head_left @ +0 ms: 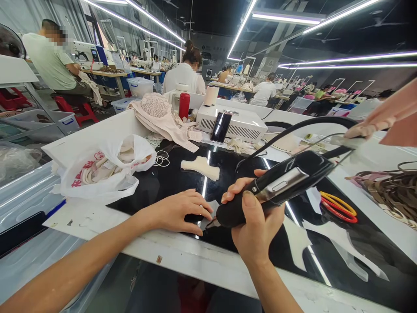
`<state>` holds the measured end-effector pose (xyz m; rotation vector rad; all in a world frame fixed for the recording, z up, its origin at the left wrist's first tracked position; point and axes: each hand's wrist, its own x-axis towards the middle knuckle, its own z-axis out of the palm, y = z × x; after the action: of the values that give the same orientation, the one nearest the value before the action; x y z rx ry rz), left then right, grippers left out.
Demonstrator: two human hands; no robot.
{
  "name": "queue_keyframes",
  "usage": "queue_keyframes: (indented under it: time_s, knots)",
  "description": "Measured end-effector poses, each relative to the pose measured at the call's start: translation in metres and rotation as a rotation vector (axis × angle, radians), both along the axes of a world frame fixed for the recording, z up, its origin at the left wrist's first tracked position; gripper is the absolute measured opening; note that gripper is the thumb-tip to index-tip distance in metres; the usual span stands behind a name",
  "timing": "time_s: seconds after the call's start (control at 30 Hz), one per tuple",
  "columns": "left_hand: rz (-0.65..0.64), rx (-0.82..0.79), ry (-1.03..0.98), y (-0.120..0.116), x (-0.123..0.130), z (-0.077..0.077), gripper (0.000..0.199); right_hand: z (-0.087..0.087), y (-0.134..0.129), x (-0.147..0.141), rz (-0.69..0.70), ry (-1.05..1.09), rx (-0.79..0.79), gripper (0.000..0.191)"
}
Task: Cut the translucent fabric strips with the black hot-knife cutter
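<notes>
My right hand [257, 217] is wrapped round a black handheld tool [286, 174] with a metal side plate; its cable runs up and back. The tool's thin tip points down-left, close to the fingertips of my left hand [182, 213]. Those fingers are spread and press on a small translucent piece [211, 213] on the glossy black board [163, 184]. Beyond my hands a cream fabric piece [201, 167] lies flat. Pale cut pieces [297, 243] and a white curved piece [342, 243] lie right of my right hand.
A white plastic bag [104, 174] of scraps sits left. Behind are beige garments [163, 119], a red spool [184, 105], a phone [221, 127] and a white box [237, 121]. Yellow and red rings [339, 208] lie right. At upper right, a hand [361, 128] is near the tool's cable.
</notes>
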<state>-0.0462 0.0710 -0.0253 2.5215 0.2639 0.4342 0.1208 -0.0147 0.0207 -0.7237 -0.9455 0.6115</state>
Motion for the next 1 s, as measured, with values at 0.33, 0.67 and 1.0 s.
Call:
queue_keyframes:
  time_s: [0.33,0.67,1.0]
  knots:
    - [-0.002,0.016,-0.021,0.002,0.001,-0.002,0.029,-0.001,0.000,-0.005,0.044,-0.023,0.000,0.034]
    - [0.026,0.003,-0.029,-0.005,0.002,0.002,0.031,0.013,0.004,0.033,-0.230,0.019,0.021,0.039]
    - [0.013,0.050,0.064,-0.011,0.006,0.004,0.043,0.004,0.007,0.040,-0.229,-0.010,0.024,0.038]
